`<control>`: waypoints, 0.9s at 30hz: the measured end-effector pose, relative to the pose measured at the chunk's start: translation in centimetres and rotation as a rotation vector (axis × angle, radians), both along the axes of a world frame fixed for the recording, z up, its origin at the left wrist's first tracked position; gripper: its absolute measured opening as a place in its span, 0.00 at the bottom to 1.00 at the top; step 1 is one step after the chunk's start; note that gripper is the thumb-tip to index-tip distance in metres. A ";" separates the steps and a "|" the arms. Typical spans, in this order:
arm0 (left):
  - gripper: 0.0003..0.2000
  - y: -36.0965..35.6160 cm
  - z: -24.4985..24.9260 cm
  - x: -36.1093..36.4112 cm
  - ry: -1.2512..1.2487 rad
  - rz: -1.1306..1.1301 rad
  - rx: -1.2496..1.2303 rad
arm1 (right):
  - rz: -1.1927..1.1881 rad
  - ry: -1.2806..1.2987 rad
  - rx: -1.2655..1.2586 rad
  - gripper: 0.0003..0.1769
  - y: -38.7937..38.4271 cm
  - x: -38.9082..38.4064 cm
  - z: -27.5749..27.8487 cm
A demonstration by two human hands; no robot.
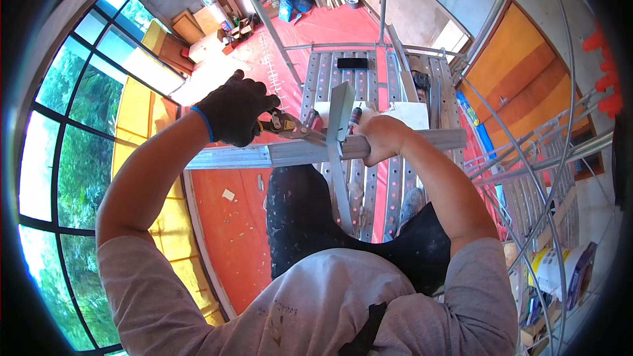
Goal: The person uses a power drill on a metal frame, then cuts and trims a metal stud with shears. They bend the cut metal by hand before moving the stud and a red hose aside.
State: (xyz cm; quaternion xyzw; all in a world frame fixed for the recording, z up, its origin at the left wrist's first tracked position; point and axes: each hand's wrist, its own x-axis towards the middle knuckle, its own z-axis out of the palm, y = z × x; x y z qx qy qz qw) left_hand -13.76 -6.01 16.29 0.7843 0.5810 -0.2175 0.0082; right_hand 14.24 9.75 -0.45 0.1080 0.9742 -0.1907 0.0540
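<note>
My left hand (241,109), in a black glove with a blue cuff, is closed on the handles of metal snips (290,125). The snips' jaws meet a long grey metal profile (297,153) lying crosswise in front of me. A bent metal strip (340,112) stands up across the profile and runs down below it. My bare right hand (384,137) grips the profile just right of that strip; its fingertips are partly hidden. Behind the strip, a small tool (355,117) rests on a white sheet (410,115).
Below is a perforated metal platform (316,82) bearing a black phone (353,63). Scaffold tubes (270,26) rise ahead and at the right, with loose cables (560,145). Windows (86,125) line the left. Wood pieces and bags lie on the red floor (330,25).
</note>
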 end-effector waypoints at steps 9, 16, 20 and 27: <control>0.27 0.1 -1.8 -0.1 -0.017 -0.111 0.031 | 0.059 -0.008 -0.063 0.22 -0.3 -0.1 -1.0; 0.24 -0.2 -1.0 1.6 0.056 -0.119 0.128 | 0.084 -0.036 -0.082 0.24 -0.3 -0.2 -1.8; 0.24 -0.2 -0.6 1.7 0.156 -0.198 0.155 | 0.055 -0.084 -0.070 0.24 -0.9 -0.6 -0.1; 0.21 0.5 0.3 3.0 0.234 -0.145 -0.001 | 0.071 -0.124 -0.182 0.25 -0.8 -0.5 -0.7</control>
